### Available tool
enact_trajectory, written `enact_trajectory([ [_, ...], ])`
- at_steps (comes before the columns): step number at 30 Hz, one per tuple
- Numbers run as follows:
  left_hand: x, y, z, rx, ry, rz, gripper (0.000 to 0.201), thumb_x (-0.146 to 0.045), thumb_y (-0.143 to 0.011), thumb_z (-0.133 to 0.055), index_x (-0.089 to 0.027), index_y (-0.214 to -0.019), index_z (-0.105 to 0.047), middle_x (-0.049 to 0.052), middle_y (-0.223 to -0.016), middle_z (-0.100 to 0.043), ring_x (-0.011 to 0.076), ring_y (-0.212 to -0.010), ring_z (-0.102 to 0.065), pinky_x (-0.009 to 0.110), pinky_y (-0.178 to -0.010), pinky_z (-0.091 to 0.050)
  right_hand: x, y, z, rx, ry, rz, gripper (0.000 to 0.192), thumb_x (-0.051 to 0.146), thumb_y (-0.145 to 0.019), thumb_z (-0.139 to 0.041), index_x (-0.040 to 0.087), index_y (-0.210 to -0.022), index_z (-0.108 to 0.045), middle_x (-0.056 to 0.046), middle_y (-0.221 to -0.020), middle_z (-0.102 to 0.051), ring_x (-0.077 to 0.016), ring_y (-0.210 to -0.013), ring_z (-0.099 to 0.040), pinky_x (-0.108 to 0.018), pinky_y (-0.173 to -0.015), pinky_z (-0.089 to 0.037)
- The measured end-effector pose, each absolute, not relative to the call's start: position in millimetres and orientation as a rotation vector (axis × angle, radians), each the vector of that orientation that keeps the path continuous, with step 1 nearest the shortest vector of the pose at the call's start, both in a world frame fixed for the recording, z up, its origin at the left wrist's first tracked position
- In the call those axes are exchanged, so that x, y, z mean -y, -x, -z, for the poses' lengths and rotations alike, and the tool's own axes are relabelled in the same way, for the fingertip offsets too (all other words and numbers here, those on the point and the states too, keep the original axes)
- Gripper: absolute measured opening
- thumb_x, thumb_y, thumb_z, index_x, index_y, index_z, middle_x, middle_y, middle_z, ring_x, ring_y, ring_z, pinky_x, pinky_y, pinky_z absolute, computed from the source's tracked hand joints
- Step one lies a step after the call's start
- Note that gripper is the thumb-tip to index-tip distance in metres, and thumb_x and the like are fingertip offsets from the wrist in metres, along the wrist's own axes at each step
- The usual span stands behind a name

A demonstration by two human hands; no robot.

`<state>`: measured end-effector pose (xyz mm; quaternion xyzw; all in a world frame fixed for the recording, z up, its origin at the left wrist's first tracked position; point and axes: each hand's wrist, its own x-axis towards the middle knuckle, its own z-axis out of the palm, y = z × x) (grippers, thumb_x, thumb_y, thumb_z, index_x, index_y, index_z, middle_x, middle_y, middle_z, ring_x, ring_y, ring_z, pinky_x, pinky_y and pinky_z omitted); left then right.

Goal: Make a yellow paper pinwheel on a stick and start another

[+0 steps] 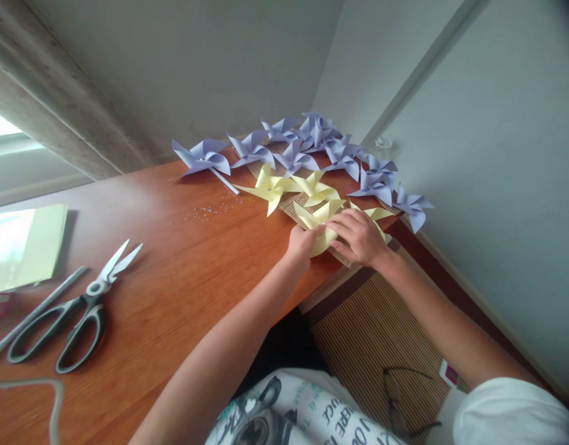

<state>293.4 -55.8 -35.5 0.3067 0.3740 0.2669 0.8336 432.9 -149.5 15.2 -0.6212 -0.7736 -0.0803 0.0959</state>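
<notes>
Yellow pinwheel (324, 232) lies under both hands: left fingers (312, 233) pinch its edge, right fingers (344, 230) press flat on it, scissors (75, 315) well apart

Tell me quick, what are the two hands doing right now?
Left hand: closed on the edge of the yellow paper pinwheel.
Right hand: fingers pressed flat on the same pinwheel, no visible grip.

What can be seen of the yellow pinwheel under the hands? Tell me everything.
The yellow pinwheel is folded from pale yellow paper, with pointed blades fanning out from its middle. It lies flat near the edge of the wooden table, partly on a woven mat. The left hand presses its near blade; the right hand covers its right side. Two more yellow pinwheels lie just beyond it.
</notes>
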Motion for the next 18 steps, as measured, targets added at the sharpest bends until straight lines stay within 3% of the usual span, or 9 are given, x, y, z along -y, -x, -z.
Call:
enact_trajectory([
  [7, 55.7, -292.5, 33.8, -0.802, -0.664, -0.569, 0.040, -0.015, -0.066, -0.081, -0.015, -0.106, -0.075, 0.012, -0.111, -0.077, 0.0286, -0.103, -0.073, 0.036, -0.091, -0.056, 144.7, -426.6, -14.5, 2.035, 1.874, 0.153, 0.027, 0.027, -0.099, -0.053, 0.022, -0.109, -0.077, -0.008, -0.110, -0.074, -0.0281, -0.106, -0.057, -0.045, -0.095, -0.049],
  [11, 56.5, -292.3, 30.3, -0.823, -0.677, -0.570, 0.036, -0.015, -0.065, -0.083, -0.015, -0.100, -0.076, 0.012, -0.108, -0.078, 0.0298, -0.103, -0.073, 0.038, -0.092, -0.056, 136.5, -424.1, -12.9, 1.908, 1.906, 0.129, 0.020, 0.022, -0.096, -0.059, 0.024, -0.094, -0.079, -0.006, -0.098, -0.076, -0.0262, -0.096, -0.059, -0.043, -0.091, -0.051],
  [18, 57.0, -292.9, 30.0, -0.835, -0.699, -0.580, 0.031, -0.016, -0.066, -0.082, -0.014, -0.096, -0.076, 0.012, -0.107, -0.078, 0.0295, -0.105, -0.072, 0.035, -0.091, -0.055, 124.9, -427.1, -13.9, 1.804, 2.027, 0.024, 0.009, 0.020, -0.087, -0.073, 0.024, -0.086, -0.080, -0.006, -0.090, -0.076, -0.0258, -0.088, -0.061, -0.041, -0.082, -0.052],
])
